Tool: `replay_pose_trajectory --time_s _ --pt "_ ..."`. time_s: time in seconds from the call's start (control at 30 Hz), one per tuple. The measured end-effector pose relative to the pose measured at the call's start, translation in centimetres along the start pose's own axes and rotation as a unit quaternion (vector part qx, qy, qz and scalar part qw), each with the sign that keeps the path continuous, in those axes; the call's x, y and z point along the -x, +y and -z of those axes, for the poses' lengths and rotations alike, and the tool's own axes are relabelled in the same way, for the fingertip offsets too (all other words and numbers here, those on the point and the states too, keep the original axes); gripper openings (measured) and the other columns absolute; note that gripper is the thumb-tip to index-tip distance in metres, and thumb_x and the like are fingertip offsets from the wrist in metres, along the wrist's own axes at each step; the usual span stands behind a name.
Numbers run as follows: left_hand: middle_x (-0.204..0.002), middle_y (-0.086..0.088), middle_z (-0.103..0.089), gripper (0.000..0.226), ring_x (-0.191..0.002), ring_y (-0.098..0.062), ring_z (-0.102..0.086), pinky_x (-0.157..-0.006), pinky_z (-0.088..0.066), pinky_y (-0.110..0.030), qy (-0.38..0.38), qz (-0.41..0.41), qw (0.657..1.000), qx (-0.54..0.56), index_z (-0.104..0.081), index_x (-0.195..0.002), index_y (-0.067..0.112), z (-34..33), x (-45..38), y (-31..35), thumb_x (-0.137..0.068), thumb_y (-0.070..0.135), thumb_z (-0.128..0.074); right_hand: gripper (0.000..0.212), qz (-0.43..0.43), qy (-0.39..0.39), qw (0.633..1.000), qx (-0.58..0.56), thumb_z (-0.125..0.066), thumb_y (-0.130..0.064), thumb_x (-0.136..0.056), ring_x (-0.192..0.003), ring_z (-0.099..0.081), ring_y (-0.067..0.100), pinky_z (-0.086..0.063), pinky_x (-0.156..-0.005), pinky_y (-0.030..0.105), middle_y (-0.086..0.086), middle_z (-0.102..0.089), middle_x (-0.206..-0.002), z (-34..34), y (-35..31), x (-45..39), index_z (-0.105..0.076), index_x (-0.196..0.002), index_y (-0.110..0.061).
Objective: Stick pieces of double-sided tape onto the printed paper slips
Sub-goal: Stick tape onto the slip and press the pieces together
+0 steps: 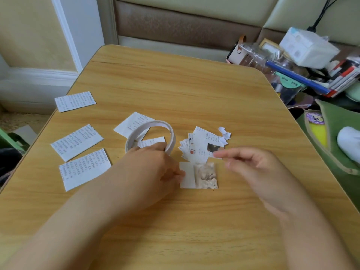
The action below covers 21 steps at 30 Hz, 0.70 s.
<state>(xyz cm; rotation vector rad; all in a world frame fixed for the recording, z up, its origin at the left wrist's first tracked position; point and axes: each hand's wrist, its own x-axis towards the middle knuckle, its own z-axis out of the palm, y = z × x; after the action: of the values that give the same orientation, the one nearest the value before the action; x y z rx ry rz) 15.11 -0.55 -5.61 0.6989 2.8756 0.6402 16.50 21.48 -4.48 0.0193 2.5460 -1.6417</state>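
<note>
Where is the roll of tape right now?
In the head view, the tape roll stands near the table's middle, just beyond the left hand, with the heap of slips to its right.

Wooden table (194,90): left hand (153,166) presses fingertips on the left edge of a picture slip (198,175) lying flat, wrist just beside the roll of double-sided tape (151,136), which stands tilted over two printed slips; right hand (251,164) hovers right of the slip, thumb and forefinger pinching a small white tape piece (215,154). Pile of cut printed slips (200,145) sits behind the picture slip with curled white backing scraps (225,133) at its right, four text slips (77,142) spread out at left, cluttered stationery (303,75) off the far right corner
</note>
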Motion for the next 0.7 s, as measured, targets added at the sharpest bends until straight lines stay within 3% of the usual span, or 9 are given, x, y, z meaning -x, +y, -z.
replay_pose_trajectory --time_s 0.07,0.13,0.23,0.33,0.43,0.6,0.7 --pt "-0.089 0.01 -0.047 0.023 -0.082 -0.004 -0.051 -0.062 -0.03 -0.011 -0.004 0.008 1.0 0.005 -0.07 -0.09 0.031 0.1 -0.5 0.3 -0.088 0.045 -0.052 0.021 0.006 0.091 0.995 0.035 -0.066 -0.006 -0.084 -0.065 -0.048 0.008 -0.038 -0.059 0.008 0.005 -0.061 -0.073 0.4 0.1 -0.8 -0.076 -0.083 -0.025" --pt "-0.082 0.011 -0.045 0.015 -0.087 -0.007 -0.054 -0.069 -0.036 -0.018 -0.021 0.013 1.0 -0.004 -0.069 -0.084 0.03 0.3 -1.1 0.7 -0.086 0.04 -0.057 0.018 0.036 0.116 0.982 0.143 -0.068 -0.008 -0.084 -0.062 -0.048 -0.001 -0.037 -0.061 0.006 -0.008 -0.056 -0.076 0.1 0.0 -1.8 -0.073 -0.088 -0.024" --pt "-0.086 0.012 -0.05 0.016 -0.101 -0.015 -0.055 -0.086 -0.041 -0.031 -0.068 -0.041 0.993 -0.084 -0.065 -0.089 0.03 0.4 -1.7 1.4 -0.086 0.039 -0.052 0.025 0.083 0.066 0.947 0.302 -0.068 -0.016 -0.086 -0.092 -0.052 0.003 -0.036 -0.081 0.011 -0.01 -0.049 -0.093 -0.7 -0.2 -3.5 -0.069 -0.111 -0.02" --pt "-0.102 0.01 -0.048 0.023 -0.106 -0.016 -0.052 -0.087 -0.034 -0.027 -0.039 -0.027 0.992 -0.116 -0.063 -0.105 0.034 0.0 -1.6 1.5 -0.085 0.044 -0.056 0.046 0.05 -0.004 0.916 0.399 -0.071 -0.034 -0.083 -0.116 -0.04 0.017 -0.032 -0.096 0.024 -0.005 -0.046 -0.111 -0.4 -1.0 -5.0 -0.059 -0.126 -0.024" --pt "-0.092 0.009 -0.031 0.034 -0.099 -0.016 -0.051 -0.079 -0.025 -0.023 -0.016 0.007 0.993 -0.115 -0.06 -0.111 0.036 -0.3 -1.5 1.6 -0.079 0.05 -0.063 0.047 0.003 -0.061 0.903 0.425 -0.074 -0.042 -0.077 -0.117 -0.035 0.017 -0.033 -0.099 0.032 -0.007 -0.043 -0.115 0.5 -1.9 -6.0 -0.056 -0.119 -0.029" --pt "-0.092 0.011 -0.033 0.032 -0.088 -0.011 -0.044 -0.076 -0.026 -0.021 -0.006 0.031 0.997 -0.076 -0.058 -0.106 0.033 -0.2 -1.1 1.5 -0.079 0.049 -0.064 0.043 0.028 -0.06 0.881 0.468 -0.078 -0.04 -0.071 -0.108 -0.035 0.014 -0.027 -0.088 0.032 -0.011 -0.042 -0.107 0.8 -2.8 -6.6 -0.048 -0.099 -0.031" --pt "-0.096 0.011 -0.039 0.03 -0.085 -0.01 -0.043 -0.072 -0.028 -0.022 -0.005 0.046 0.998 -0.046 -0.058 -0.104 0.032 -0.1 -0.7 1.5 -0.079 0.048 -0.065 0.033 0.049 -0.054 0.918 0.39 -0.078 -0.024 -0.075 -0.093 -0.049 0.013 -0.036 -0.078 0.026 -0.015 -0.05 -0.092 0.7 -2.3 -6.5 -0.05 -0.093 -0.027"
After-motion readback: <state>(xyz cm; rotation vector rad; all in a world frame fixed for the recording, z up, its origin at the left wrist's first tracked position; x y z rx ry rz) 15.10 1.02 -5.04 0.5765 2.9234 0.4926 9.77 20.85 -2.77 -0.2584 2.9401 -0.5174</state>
